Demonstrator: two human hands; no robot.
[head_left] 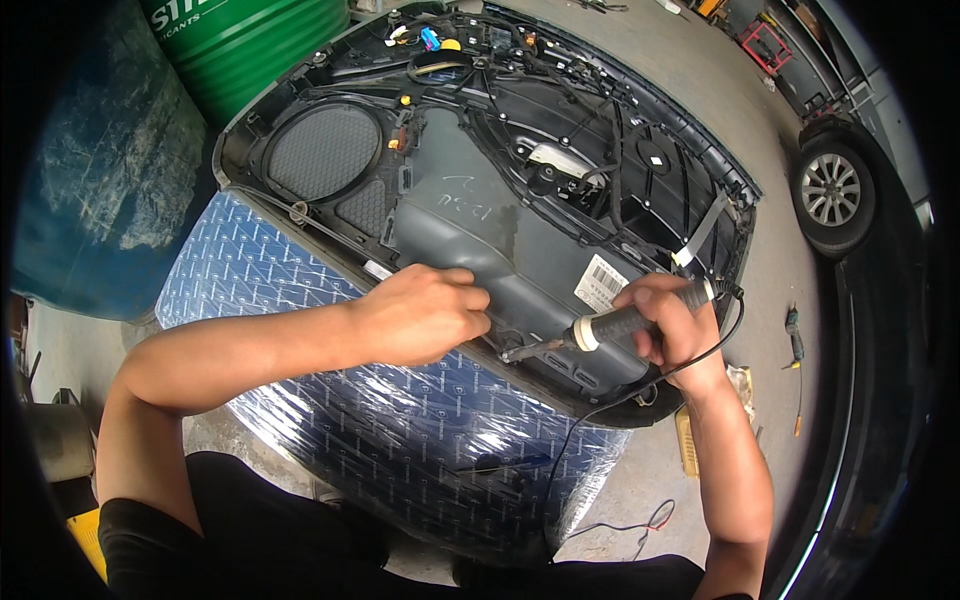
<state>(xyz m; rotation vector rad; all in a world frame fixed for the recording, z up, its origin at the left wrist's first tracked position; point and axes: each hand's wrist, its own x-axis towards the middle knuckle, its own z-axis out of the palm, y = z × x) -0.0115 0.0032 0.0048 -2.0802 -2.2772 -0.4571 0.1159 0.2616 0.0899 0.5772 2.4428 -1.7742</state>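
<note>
Nearest me: blue patterned surface (pixel 400 410) under clear film, car door trim panel (pixel 450 215) lying across it, inner side up. Cable (pixel 741 310) loops from the back of the soldering iron (pixel 617 325), past my right wrist and down over the surface.

Step in hand, my read: iron work along the panel's near edge. To do it well: tip flat and light at the joint, short dwell so the plastic doesn't sag, panel braced, cable clear of the hot end. Left fingers sit close to the tip, so burn risk; I'd give them more room.

Right hand (pixel 672 318): closed around the iron's dark grip, behind the pale collar. Tip points left, at the near edge; can't tell if it's actually in contact.

Left hand (pixel 430 312): fingers curled in at that same edge, just left of the tip. Can't tell if they pinch anything; fingertips hidden.

Farther: barcode label (pixel 600 283) beyond the iron, round speaker grille (pixel 325 150) up left, green drum (pixel 240 60) behind that.
</note>
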